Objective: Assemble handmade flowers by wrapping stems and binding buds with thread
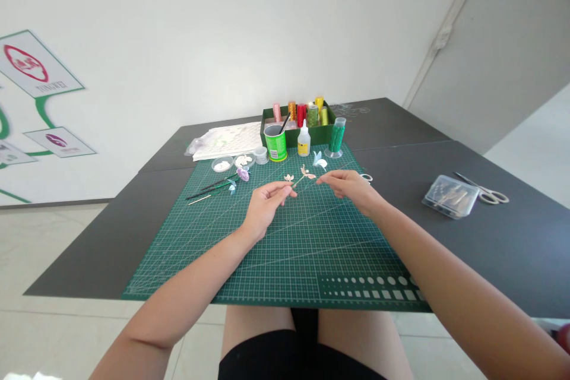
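Observation:
My left hand (263, 206) pinches the thin green stem of a small handmade flower (307, 174) with pale pink petals, held above the green cutting mat (267, 255). Just right of the petals is my right hand (350, 186), its fingertips closed together; whatever they hold, if anything, is too small to make out. A cream petal piece (289, 177) shows just behind my left fingertips. Farther back on the mat lies a pale blue flower (319, 160). White scissors (366, 177) are mostly hidden behind my right hand.
Behind the hands stand a glue bottle (304, 141), a green can (276, 143), a green thread spool (337, 138) and a box (291, 138) of spools. Finished flowers (243, 174) and petal dishes (222, 165) lie left; a clear case (450, 196) and scissors (490, 195) lie right.

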Available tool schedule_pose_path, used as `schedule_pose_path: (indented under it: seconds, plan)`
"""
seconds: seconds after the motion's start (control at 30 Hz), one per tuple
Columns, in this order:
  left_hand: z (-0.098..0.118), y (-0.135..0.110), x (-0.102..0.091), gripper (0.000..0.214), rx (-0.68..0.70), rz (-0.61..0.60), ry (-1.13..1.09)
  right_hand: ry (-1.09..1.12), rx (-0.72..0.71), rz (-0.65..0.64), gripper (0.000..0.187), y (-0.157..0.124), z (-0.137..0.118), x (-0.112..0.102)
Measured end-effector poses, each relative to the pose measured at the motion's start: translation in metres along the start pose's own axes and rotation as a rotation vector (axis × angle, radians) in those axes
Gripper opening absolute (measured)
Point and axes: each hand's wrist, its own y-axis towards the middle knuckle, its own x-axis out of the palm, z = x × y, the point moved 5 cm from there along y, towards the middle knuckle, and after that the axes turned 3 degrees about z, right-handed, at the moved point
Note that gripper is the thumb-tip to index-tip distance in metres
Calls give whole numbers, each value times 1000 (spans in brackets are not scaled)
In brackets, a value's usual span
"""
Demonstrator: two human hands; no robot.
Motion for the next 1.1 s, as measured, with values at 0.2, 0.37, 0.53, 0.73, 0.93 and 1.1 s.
schedule_pose_path:
  seconds: [0.2, 0.37, 0.53, 0.73, 0.93, 1.1]
  plan:
    - [-5, 3, -3, 32, -46, 28, -44, -142, -114, 334, 21, 3, 2, -8]
    - [-5, 2, -1, 33, -69, 22, -45, -72, -356, 248, 41, -5, -10, 12]
    - [-5, 0, 0, 33, -87, 29, -45, 154, -281, -9, 48, -16, -15, 33]
    - [-4, 1, -1, 29, -45, 34, -21, 331, -51, -276, 51, -33, -21, 61]
    - [-11, 4, -6, 31, -62, 89, 30, 52, -133, -184, 27, -33, -23, 61]
    - [-13, 5, -7, 28, -60, 82, 124, -196, -293, -126, 24, -37, -32, 56]
